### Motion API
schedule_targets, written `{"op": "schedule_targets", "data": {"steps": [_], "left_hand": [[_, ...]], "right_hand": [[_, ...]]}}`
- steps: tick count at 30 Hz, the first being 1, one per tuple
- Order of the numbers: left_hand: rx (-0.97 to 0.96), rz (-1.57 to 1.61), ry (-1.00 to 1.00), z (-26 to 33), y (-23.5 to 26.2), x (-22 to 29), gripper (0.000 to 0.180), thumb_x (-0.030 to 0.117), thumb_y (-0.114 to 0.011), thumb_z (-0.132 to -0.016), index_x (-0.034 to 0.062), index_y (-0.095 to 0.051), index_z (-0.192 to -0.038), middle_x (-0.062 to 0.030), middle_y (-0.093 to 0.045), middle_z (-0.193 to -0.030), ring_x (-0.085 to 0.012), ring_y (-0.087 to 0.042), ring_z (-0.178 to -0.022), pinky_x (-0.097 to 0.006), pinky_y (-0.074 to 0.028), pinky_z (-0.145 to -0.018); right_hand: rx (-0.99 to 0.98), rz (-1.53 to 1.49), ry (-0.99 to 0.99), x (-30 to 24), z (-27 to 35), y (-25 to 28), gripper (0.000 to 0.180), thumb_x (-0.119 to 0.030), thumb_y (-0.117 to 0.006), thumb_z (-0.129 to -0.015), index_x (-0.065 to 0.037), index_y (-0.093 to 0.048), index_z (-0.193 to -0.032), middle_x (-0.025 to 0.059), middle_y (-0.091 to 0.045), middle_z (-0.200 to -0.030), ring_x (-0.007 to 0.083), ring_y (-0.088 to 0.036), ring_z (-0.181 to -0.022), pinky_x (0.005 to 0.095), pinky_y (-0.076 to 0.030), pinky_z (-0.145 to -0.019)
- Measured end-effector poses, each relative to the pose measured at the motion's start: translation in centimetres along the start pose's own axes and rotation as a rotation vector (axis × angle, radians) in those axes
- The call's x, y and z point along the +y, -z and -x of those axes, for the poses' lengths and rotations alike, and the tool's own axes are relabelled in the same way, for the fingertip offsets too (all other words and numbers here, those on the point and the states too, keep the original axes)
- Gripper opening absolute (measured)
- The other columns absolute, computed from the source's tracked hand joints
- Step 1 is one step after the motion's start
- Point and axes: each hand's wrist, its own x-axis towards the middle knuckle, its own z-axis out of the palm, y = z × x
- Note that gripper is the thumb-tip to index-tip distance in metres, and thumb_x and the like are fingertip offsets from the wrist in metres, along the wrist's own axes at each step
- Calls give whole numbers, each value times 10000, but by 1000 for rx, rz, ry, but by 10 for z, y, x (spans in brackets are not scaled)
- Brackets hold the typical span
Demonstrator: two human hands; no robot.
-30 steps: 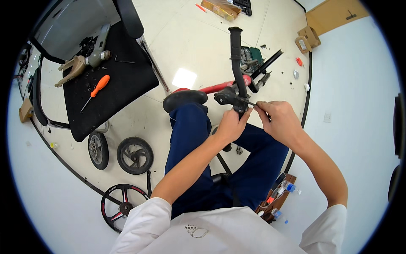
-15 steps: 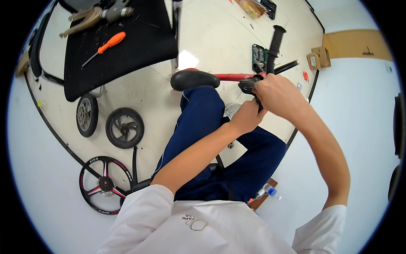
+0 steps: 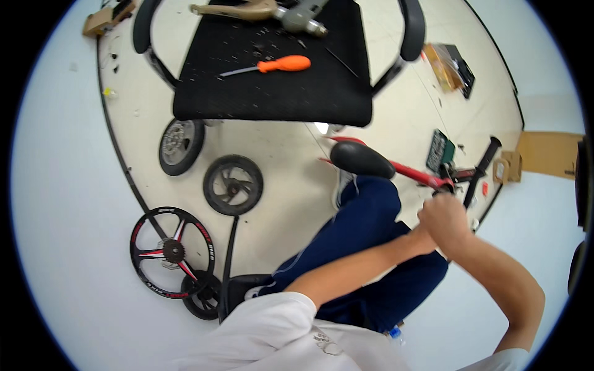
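Note:
A small bike with a red frame [image 3: 417, 175] and a black saddle [image 3: 362, 159] stands at the right. Its black handlebar [image 3: 484, 159] points away from me at the far end, with the near part under my hands. My right hand [image 3: 447, 221] is closed round that near part in a fist, slightly blurred. Close against it, my left hand [image 3: 424, 240] is closed on the same near end, its fingers mostly hidden behind the right hand. My knees in blue trousers are just below the bike.
A black chair [image 3: 272, 99] bears an orange-handled screwdriver [image 3: 284, 63] and a power-tool-like object [image 3: 297, 18]. Loose wheels lie at the left: a small black one [image 3: 234, 185] and a larger red-and-black one [image 3: 173, 250]. A green tool case [image 3: 440, 151] and cardboard box [image 3: 508, 166] are at the right.
My view has turned left, so the chair and wheels show more fully and the bike sits lower right. Both hands stay together at the handlebar, the right now covering more of the left.

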Motion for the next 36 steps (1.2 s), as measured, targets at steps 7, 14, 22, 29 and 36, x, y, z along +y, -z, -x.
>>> {"op": "schedule_targets", "data": {"steps": [7,14,22,29,36], "left_hand": [[121,322,-6,-10,25,19,382,271,-534,-929,57,-534,-1245,-181,-574,-1245,-350,-526,-1169,-422,-410,-967],[157,299,18,-24,14,14,278,260,-566,-908,58,-596,-1096,-210,-659,-1002,-404,-610,-950,-480,-475,-800],[163,310,93,-36,12,4,229,190,-521,-932,-6,-598,-1022,-277,-650,-881,-468,-609,-845,-522,-482,-720],[299,297,14,-41,15,5,248,195,-527,-939,-19,-587,-1049,-272,-652,-872,-457,-614,-819,-514,-491,-742],[450,79,-253,-6,9,0,306,274,-536,-958,-24,-604,-968,-238,-634,-735,-398,-622,-668,-484,-480,-653]], "right_hand": [[-27,-63,-90,13,-22,23,137,-92,-666,-766,-132,-763,-852,22,-720,-831,196,-710,-822,302,-566,-635],[-30,-91,-197,18,-33,8,123,-92,-654,-772,-124,-760,-824,39,-720,-815,197,-710,-807,289,-556,-624],[-47,-48,109,32,-15,60,128,-83,-656,-766,-125,-758,-831,51,-705,-801,207,-708,-805,301,-543,-658],[866,-592,38,51,-102,144,134,-120,-599,-866,0,-629,-814,165,-642,-689,351,-631,-614,426,-501,-585],[1260,-1159,-105,22,-233,111,225,-145,-589,-894,48,-617,-1005,214,-600,-990,369,-576,-965,438,-482,-825]]}}
